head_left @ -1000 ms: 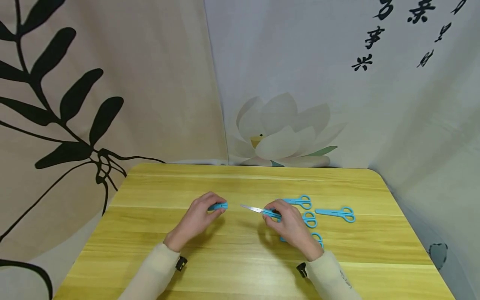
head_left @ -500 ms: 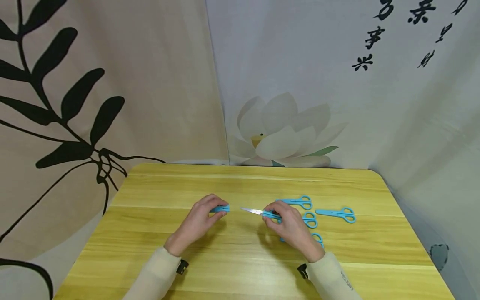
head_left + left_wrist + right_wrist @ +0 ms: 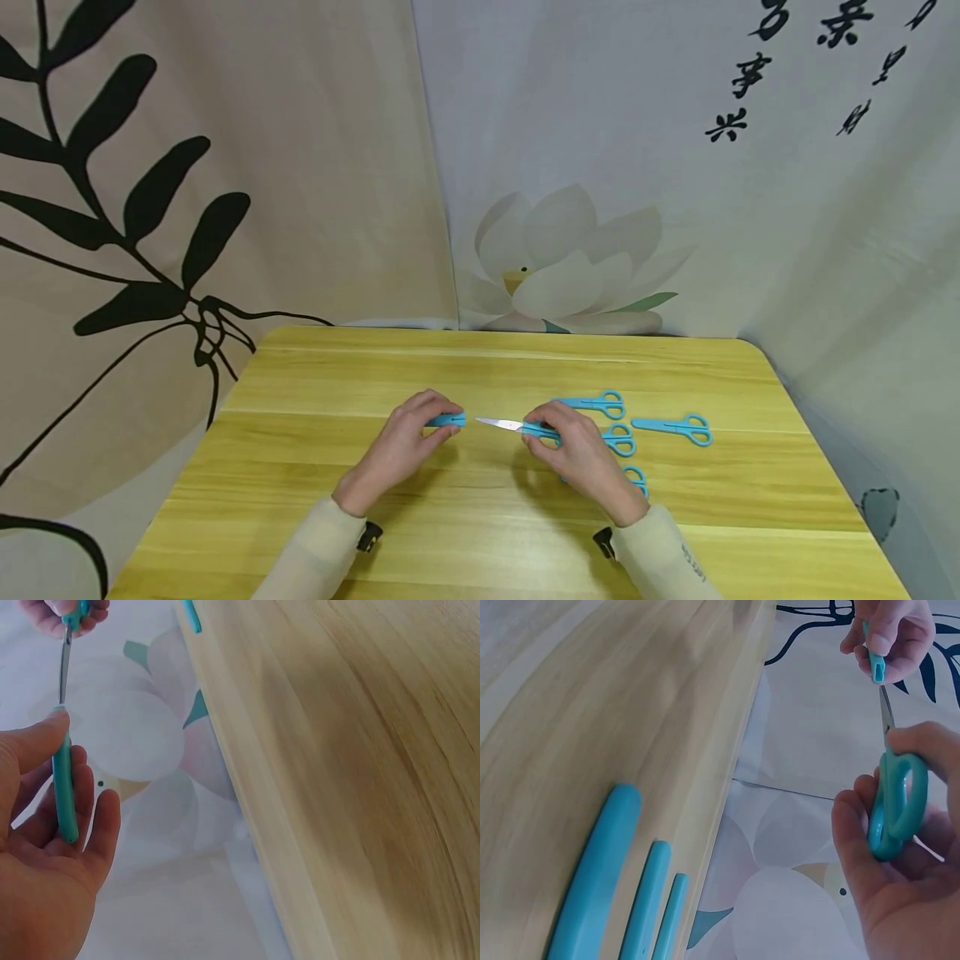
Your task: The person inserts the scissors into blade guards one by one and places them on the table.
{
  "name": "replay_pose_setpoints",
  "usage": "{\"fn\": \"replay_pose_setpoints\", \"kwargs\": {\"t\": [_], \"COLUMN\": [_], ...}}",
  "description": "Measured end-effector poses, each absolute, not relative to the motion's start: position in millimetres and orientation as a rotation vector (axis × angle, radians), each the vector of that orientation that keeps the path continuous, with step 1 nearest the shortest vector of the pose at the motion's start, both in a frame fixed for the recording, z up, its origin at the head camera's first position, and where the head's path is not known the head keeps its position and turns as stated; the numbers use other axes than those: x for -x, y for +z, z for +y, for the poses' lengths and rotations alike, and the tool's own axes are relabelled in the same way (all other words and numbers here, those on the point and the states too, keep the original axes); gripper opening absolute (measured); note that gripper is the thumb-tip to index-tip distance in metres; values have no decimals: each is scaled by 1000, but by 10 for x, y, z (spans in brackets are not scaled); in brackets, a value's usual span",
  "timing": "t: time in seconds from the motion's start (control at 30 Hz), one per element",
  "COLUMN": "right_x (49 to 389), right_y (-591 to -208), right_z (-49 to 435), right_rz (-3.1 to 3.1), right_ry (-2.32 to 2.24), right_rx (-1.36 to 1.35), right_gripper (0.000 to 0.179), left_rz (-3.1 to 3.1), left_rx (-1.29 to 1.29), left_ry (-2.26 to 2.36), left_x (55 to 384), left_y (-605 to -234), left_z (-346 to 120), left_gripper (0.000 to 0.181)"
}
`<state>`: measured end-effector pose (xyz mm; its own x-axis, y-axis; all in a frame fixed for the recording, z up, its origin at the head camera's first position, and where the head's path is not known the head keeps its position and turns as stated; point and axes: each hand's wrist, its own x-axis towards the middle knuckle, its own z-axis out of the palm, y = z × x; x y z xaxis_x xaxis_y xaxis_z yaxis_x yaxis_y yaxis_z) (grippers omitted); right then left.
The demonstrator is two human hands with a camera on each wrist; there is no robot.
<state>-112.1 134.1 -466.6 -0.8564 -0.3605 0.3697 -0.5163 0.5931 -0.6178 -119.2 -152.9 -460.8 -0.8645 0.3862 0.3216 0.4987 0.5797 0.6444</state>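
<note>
My left hand [image 3: 405,442] pinches a blue scissors cover [image 3: 448,420] between thumb and fingers, its open end turned to the right. In my right hand [image 3: 581,454] is a pair of scissors [image 3: 542,431], gripped at the blue handles, with the bare metal blades closed and pointing left. The blade tip sits a small gap away from the cover's mouth, roughly in line with it. The right wrist view shows the handle loops [image 3: 909,799] between thumb and fingers, and the cover's hollow end [image 3: 878,673] facing the tip. Both hands are above the table.
Several covered blue scissors lie on the wooden table [image 3: 450,533] around and beyond the right hand. One pair [image 3: 675,427] is farthest right, another [image 3: 600,403] farther back; two more are partly hidden by the right hand. A printed curtain [image 3: 315,167] hangs behind.
My left hand has moved slightly right with the cover, and my right hand a little left with the scissors. The gap between cover and blade tip has narrowed.
</note>
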Motion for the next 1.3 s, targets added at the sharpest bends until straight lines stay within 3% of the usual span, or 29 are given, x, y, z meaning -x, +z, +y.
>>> {"fn": "replay_pose_setpoints", "kwargs": {"t": [1.3], "right_x": [1140], "right_y": [-4644], "right_z": [1241], "right_rz": [-2600], "right_ry": [1012], "right_rx": [-808], "right_gripper": [17], "left_rz": [-2657], "left_rx": [788], "left_ry": [-1044], "left_x": [1162], "left_y": [-4620], "left_z": [-1424], "left_gripper": [18]}}
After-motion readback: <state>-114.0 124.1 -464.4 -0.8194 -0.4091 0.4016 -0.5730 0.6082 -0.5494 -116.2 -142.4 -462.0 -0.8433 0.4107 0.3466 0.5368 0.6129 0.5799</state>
